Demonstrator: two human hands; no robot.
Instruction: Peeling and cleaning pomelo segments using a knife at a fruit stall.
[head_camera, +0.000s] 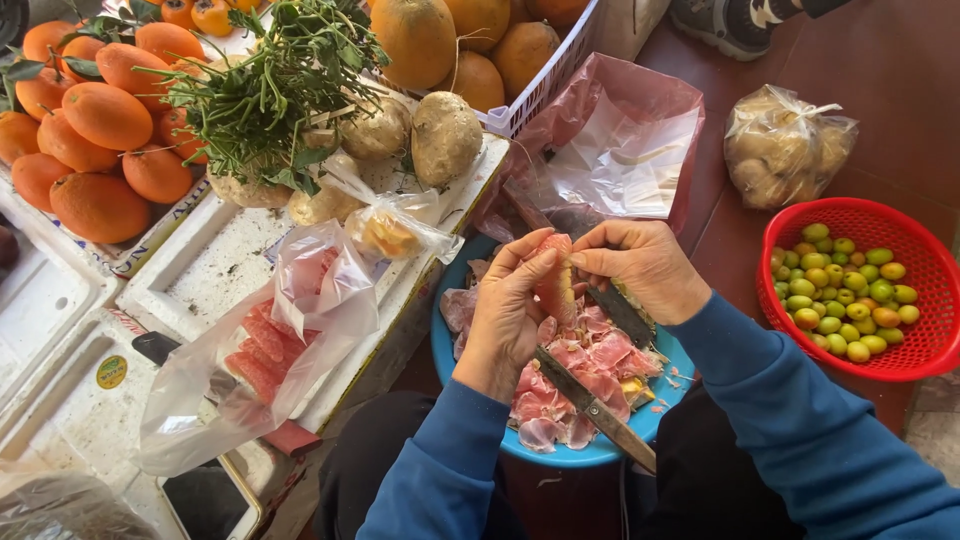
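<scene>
A pink fruit segment (555, 285) is being pinched by the left hand (505, 315) and right hand (645, 268), both closed on it, above the blue bowl (565, 455), so peelings are being caught.

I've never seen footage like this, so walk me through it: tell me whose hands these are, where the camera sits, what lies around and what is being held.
There is no machine here. A person wears one camera on the head, so you look down at their own two bare hands and blue sleeves.

The left hand and the right hand together hold a pink fruit segment, pinched between the fingers of both. Below them sits a blue bowl holding pink peelings, with a knife lying across it.

To the left, white foam boxes carry orange fruits, leafy greens, brown tubers and a clear bag of peeled pink segments. To the right, on the floor, stand a red basket of small green and yellow fruits and a tied clear bag.
</scene>
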